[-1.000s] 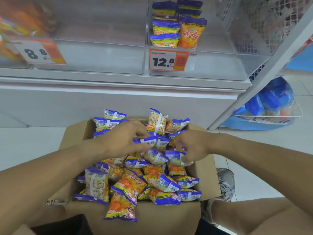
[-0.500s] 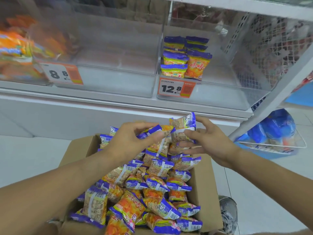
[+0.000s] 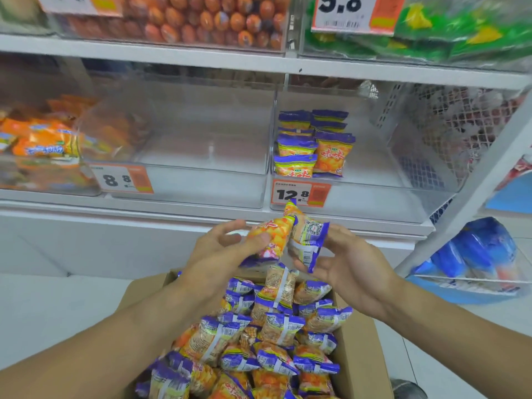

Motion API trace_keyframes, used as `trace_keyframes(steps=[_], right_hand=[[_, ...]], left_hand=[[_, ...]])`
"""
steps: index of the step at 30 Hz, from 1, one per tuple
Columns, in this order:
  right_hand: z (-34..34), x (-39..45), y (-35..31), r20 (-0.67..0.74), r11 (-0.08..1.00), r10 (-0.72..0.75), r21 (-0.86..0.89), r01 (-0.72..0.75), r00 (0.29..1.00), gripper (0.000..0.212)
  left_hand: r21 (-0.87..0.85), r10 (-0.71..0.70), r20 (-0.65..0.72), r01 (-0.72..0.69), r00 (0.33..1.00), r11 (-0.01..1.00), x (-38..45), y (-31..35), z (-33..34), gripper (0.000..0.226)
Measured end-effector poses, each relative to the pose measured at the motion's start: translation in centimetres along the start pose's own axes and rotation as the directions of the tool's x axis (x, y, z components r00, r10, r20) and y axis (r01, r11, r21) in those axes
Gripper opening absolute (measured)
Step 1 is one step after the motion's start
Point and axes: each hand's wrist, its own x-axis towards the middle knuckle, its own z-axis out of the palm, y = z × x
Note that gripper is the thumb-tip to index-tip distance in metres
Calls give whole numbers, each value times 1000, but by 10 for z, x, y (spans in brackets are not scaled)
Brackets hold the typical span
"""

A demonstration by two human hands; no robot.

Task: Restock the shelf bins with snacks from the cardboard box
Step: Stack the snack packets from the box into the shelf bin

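- The left hand [image 3: 221, 249] is raised above the cardboard box [image 3: 357, 355], its grip closed around an orange snack packet [image 3: 269, 234]: thumb across the front, fingers behind.
- The right hand [image 3: 342, 263] is at the same height, just beside the left. A second packet [image 3: 308, 240], showing its printed back with purple edges, rests against its fingers and palm. The fingers are only lightly bent, and the thumb's hold is hidden (so whether this grip is closed on the packet cannot be told).
- The two held packets touch each other at their upper edges, in front of the shelf's lower ledge.
- The cardboard box sits on the floor below the hands, heaped with many more orange-and-purple packets [image 3: 273, 335].
- Directly behind the hands is a clear shelf bin [image 3: 374, 197] with a price tag [image 3: 300, 194] reading 12.8. It holds a small stack of matching packets [image 3: 313, 145] at its left side.
- The neighbouring clear bin [image 3: 201, 185], to the left, carries an 8.8 tag [image 3: 122, 178].
- Farther left lies a bin of orange bags [image 3: 43, 142].
- The shelf above has round orange sweets [image 3: 207, 21] and green packets [image 3: 460, 33].
- At far right a wire basket [image 3: 472, 280] holds blue packages.
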Motion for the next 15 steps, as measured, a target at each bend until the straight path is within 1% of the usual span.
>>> trace_keyframes(steps=[1,2,3,4,5,7,9,11,13,15], right_hand=[[0,1,-1,-1,999,-12,-40,12,1000,32],[1,3,-2,-10,997,-24,-68,23,1000,35],[1,4,-2,-24,996,-39,-80,37,999,43],[0,4,-2,-35,996,-51,-74,49,998,55],[0,5,-2,-47,997,-54,-58,51,997,66],[-2,6,-1,-43,999,-26,-49,24,999,79],[-4,5,-1,-5,996,13,-92,-13,1000,87],[-6,6,-1,33,988,40,-147,-35,999,95],[-7,6,-2,65,982,48,-186,-35,997,92],[-7,5,-2,120,973,29,-230,0,992,79]], left_hand=[[-6,-65,88,66,994,998,0,3,-2,60],[3,-124,173,125,977,992,0,7,-3,49],[12,-170,234,172,957,985,-1,11,-3,38],[3,-205,267,211,942,977,-2,13,-2,30],[-19,-221,283,236,933,972,-2,14,-2,28],[-44,-208,266,227,941,973,0,13,-3,40],[16,-173,204,173,963,985,2,13,-4,55],[102,-142,159,127,977,987,3,11,-5,59],[175,-115,96,97,989,980,4,10,-5,54],[191,-102,61,88,993,978,2,8,-3,50]])
